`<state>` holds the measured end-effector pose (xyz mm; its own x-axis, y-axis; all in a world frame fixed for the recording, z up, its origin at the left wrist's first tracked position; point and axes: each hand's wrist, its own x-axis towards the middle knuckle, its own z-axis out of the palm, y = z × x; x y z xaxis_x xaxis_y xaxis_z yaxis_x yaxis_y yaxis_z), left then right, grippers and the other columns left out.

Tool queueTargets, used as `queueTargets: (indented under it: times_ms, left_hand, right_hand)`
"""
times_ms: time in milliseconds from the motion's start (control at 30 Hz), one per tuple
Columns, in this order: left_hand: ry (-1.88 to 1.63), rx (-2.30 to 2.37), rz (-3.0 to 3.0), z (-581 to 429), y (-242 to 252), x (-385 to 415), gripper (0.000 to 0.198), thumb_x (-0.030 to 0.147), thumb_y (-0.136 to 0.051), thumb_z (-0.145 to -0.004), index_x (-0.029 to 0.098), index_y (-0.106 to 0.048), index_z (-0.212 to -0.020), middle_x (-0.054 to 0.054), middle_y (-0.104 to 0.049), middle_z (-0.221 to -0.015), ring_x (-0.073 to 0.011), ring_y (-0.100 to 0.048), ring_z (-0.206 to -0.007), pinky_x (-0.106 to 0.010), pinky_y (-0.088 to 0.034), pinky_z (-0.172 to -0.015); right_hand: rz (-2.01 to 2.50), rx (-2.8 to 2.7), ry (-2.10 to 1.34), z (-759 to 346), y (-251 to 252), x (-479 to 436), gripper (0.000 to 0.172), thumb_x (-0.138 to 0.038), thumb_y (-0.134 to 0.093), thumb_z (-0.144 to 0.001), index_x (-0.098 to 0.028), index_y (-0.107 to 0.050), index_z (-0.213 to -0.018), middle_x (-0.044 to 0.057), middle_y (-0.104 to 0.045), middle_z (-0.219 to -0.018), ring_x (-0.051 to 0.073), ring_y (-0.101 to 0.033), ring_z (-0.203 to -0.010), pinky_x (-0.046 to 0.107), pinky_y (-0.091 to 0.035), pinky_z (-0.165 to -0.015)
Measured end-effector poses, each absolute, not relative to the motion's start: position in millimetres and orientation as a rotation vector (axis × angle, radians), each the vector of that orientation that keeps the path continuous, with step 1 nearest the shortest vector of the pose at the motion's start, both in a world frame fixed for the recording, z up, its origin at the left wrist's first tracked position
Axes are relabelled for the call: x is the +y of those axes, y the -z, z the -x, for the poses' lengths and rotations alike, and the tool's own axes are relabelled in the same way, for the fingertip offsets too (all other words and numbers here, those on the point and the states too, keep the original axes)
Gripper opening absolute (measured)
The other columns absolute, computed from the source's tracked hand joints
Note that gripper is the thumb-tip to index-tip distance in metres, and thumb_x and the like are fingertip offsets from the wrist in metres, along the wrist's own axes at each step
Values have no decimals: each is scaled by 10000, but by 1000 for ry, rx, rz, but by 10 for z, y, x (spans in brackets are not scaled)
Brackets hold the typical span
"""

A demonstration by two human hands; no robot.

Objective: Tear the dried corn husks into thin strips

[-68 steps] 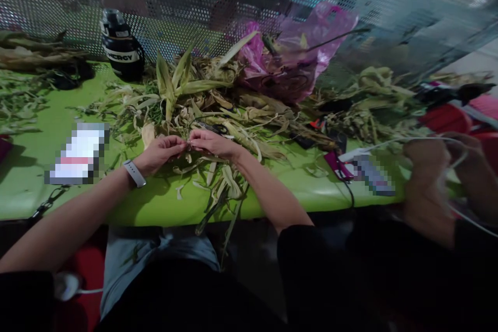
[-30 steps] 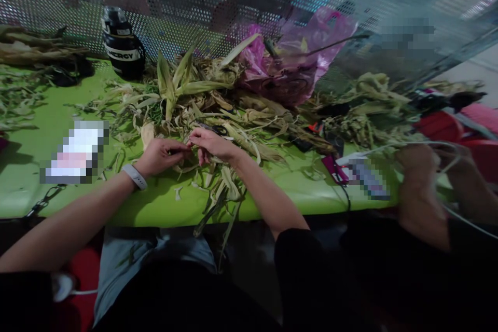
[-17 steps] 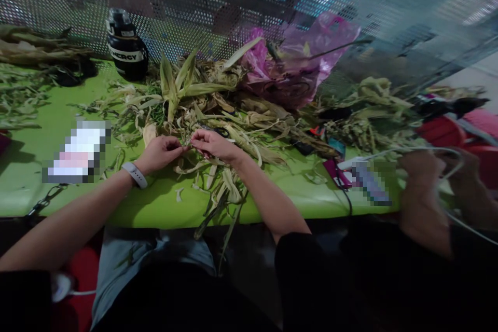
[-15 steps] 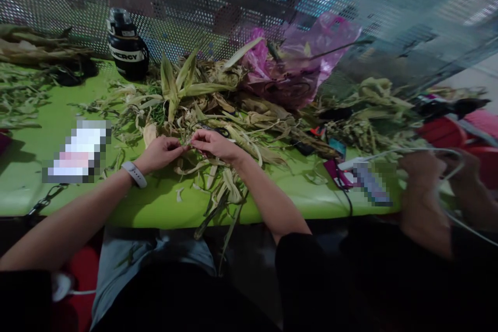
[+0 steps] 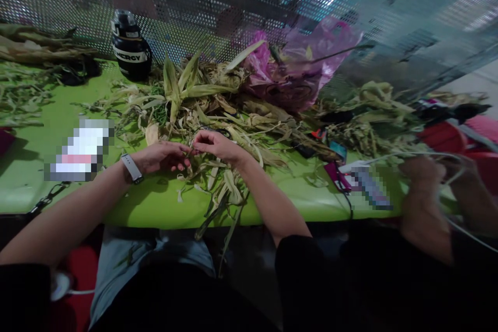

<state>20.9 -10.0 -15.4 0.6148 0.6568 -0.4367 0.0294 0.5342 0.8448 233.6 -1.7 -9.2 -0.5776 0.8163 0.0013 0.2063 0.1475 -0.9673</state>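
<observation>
Husks (image 5: 229, 187) are lying across the green table (image 5: 155, 212)!
Over them, the right hand (image 5: 220, 146) is pinching narrowly, the left hand (image 5: 161, 157) showing parted fingers beside it; whether either's holding anything, one cannot tell. Light, steady pinching is likely serving best.

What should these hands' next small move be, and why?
Perhaps the left hand should close its pinch at the fingertips of the right hand: its own fingers are loosely spread there, while the right's are drawn together. Anything held is too small to make out.
</observation>
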Motion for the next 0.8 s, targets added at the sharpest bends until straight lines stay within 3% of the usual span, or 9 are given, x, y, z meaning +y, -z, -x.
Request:
queueTargets:
  times_ms: [233,600,800]
  left_hand:
    - [-352,916,-1042,-260,186,-143,270,171,-816,-631,134,-758,-892,-70,-727,-673,-78,-575,-455,-171,-481,-468]
    - [-437,882,-1051,-238,203,-132,253,351,-811,-665,137,-748,-785,-32,-679,-602,-58,-508,-425,-163,-411,-419]
    - [-502,925,-957,-270,180,-152,235,239,-820,-667,125,-764,-864,-20,-652,-584,-47,-511,-459,-142,-434,-445]
  right_hand:
    - [933,-2127,-1342,-2388,-1,-48,271,-405,-655,-797,-140,-602,-790,0,-559,-744,118,-499,-720,261,-414,-707]
    - [814,-2266,-1097,-2468,-25,-38,213,-375,-670,-805,-162,-669,-790,25,-548,-858,151,-526,-857,321,-410,-870]
    - [824,-2357,-862,-2384,48,-80,116,-285,-673,-804,-172,-700,-803,28,-516,-891,153,-513,-862,311,-408,-847]
